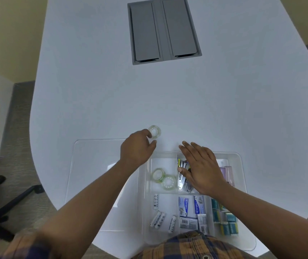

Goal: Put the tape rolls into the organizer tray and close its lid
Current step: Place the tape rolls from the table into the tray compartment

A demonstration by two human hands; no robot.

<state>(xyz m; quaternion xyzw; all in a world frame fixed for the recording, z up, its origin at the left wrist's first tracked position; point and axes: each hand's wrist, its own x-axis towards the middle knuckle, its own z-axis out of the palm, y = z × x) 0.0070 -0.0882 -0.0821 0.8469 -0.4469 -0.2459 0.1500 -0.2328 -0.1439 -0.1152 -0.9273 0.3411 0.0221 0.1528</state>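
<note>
Taking the organizer tray [240, 161] as my landmark, I am starting at its left, where the clear lid [93, 165] is lying flat on the table [93, 100], touching the tray's left wall and hard to trace against the white surface. Just beyond the tray's far left corner, my left hand [136, 148] is closing on the loose tape roll [154, 131]: thumb and forefinger are curling around its near edge, touching or nearly so, though I cannot tell whether the pinch is yet firm. I am judging the roll to be light, stiff and rather slick, so I am taking it across the outer rim, with a finger near the core hole to steady it. Inside the tray's far left compartment two tape rolls [163, 178] are lying flat, touching each other. Next right, my right hand [199, 169] is hovering spread and empty over the staplers [183, 171], hiding much of that compartment. The tray's near edge is being cut off by my shirt, and any lid hinge is too faint to make out.
</note>
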